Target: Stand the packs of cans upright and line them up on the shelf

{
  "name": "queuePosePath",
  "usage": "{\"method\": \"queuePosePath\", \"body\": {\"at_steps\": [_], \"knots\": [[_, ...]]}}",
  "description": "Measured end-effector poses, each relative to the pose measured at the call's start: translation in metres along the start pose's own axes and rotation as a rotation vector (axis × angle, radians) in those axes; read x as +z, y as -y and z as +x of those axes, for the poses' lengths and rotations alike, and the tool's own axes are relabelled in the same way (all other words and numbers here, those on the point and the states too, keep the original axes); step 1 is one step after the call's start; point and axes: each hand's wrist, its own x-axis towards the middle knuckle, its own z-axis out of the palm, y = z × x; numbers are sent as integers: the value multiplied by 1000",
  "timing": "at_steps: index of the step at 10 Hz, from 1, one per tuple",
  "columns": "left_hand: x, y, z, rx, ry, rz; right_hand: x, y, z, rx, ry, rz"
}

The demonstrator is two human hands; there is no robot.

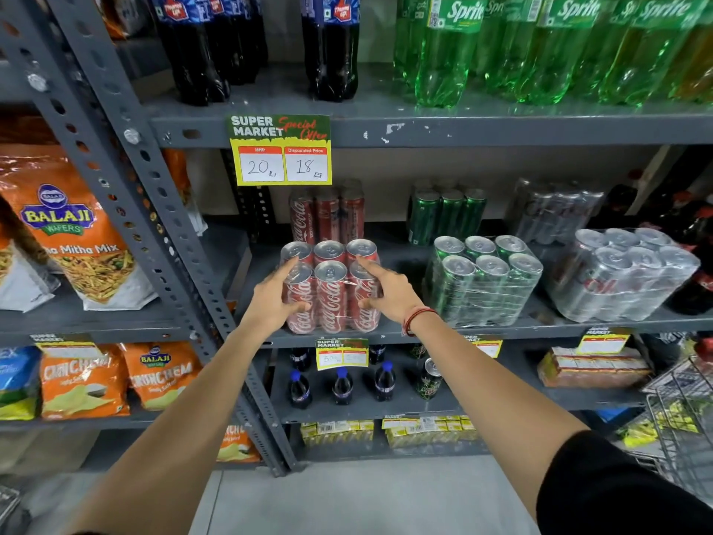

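Observation:
A shrink-wrapped pack of red Coca-Cola cans (332, 291) stands upright at the front edge of the grey shelf (540, 325). My left hand (274, 299) grips its left side, and my right hand (386, 289) grips its right side, index finger on a can top. To the right stand an upright pack of green cans (482, 279) and an upright pack of silver cans (625, 274). Behind them are a second red pack (328, 216), a green pack (443, 214) and a dark silver pack (555, 210), all upright.
A yellow price card (281, 150) hangs from the shelf above. Cola and Sprite bottles stand on that upper shelf. Orange snack bags (73, 233) fill the left rack. Small bottles (341, 386) sit below. A wire basket (683, 415) stands at the lower right.

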Motion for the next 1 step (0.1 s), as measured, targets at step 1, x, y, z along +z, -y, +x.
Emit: {"method": "queuePosePath", "body": {"at_steps": [1], "knots": [[0,-4,-2,-13,-1,23,0,4,-2,-20,21,-24]]}}
